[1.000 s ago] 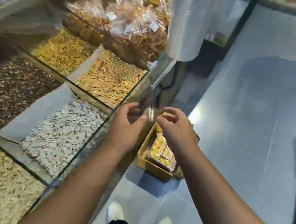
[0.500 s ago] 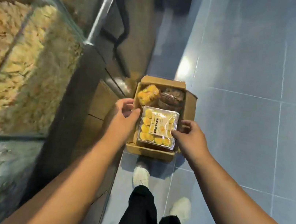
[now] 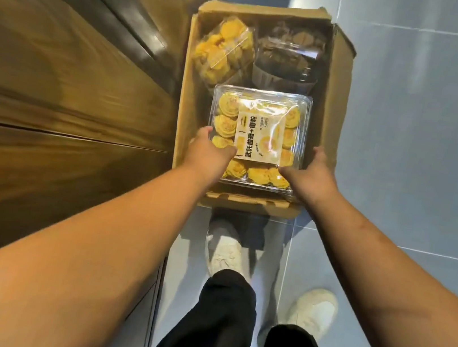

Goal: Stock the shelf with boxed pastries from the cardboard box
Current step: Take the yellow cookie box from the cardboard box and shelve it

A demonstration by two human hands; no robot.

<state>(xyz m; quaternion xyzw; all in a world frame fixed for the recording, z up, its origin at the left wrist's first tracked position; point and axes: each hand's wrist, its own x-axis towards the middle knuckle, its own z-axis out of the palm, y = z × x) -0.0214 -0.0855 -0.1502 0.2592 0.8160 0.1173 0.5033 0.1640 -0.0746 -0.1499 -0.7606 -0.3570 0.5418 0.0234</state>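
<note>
Left hand (image 3: 210,152) and right hand (image 3: 315,171) clasp pastry box (image 3: 259,118) by sides, inside carton (image 3: 334,100). Risk: slick plastic slips or lid pops if squeeze uneven on lift.

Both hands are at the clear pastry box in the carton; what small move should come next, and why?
Probably lift the clear pastry box straight up: the left hand and right hand grip its opposite sides, and it lies on top in the cardboard box, nothing above it.
</note>
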